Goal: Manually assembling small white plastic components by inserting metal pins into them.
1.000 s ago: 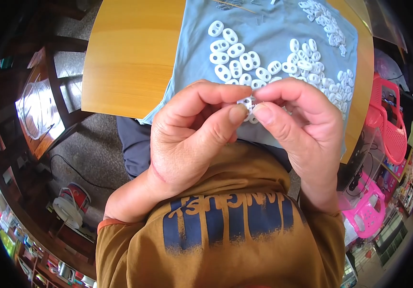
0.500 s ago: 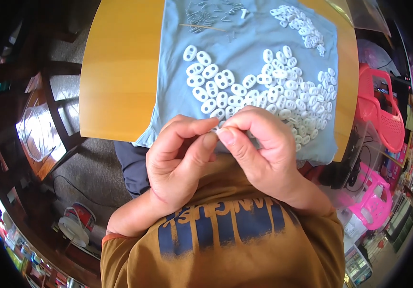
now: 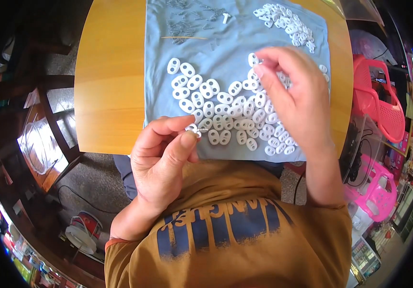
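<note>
My left hand [image 3: 161,156] is closed in a pinch near the cloth's front edge. Between its thumb and forefinger is a small white two-hole plastic piece [image 3: 193,128], with a thin metal coil spring [image 3: 202,129] sticking out to the right. My right hand [image 3: 295,89] hovers over the right part of the white pieces, thumb and forefinger apart, the other fingers partly hidden. Just left of its fingertips lies one white oval two-hole piece [image 3: 253,59]. Many similar white pieces [image 3: 224,98] are spread over the blue-grey cloth [image 3: 230,45].
Small metal springs [image 3: 180,24] lie scattered at the cloth's far left, beside a thin wooden stick [image 3: 185,38] and a white T-shaped piece [image 3: 225,18]. Smaller white pieces [image 3: 288,23] form a pile at far right. The yellow wooden table [image 3: 113,81] shows left; a red plastic chair [image 3: 379,98] stands right.
My hands were together in front of me. The right hand has moved away, forward and right, over the white pieces. The left has shifted slightly left, and its piece with the spring now shows.
</note>
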The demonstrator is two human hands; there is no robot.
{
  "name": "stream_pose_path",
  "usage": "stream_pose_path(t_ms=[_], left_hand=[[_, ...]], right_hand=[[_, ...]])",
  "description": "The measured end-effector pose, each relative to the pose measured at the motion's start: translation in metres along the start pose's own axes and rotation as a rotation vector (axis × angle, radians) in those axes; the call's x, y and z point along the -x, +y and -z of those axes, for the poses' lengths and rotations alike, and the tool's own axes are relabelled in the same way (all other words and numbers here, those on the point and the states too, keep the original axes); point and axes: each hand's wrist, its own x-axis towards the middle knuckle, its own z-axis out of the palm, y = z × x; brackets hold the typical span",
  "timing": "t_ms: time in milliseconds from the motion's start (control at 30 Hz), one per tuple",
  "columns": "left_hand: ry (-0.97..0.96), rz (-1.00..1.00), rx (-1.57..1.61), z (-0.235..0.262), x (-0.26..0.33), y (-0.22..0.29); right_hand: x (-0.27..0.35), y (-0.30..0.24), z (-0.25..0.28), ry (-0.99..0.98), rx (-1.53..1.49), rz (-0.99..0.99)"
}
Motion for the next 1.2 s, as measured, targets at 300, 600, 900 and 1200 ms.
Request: stream_pose_path(t_ms=[300,600,900,1200], left_hand=[[0.0,0.027,0.041,0.006,0.002,0.002],[0.004,0.042,0.065,0.006,0.003,0.006],[-0.034,0.065,0.126,-0.019,-0.003,0.017],[-0.074,0.067,0.116,-0.021,0.0,0.009]], right_hand=[[-0.021,0.025,0.003,-0.21,0.185,0.294],[-0.01,0.007,0.005,-0.181,-0.313,-0.077],[0.027,-0.046,-0.003,-0.12,-1.24,-0.611],[0.038,-0.053,-0.013,-0.022,-1.308,-0.677]])
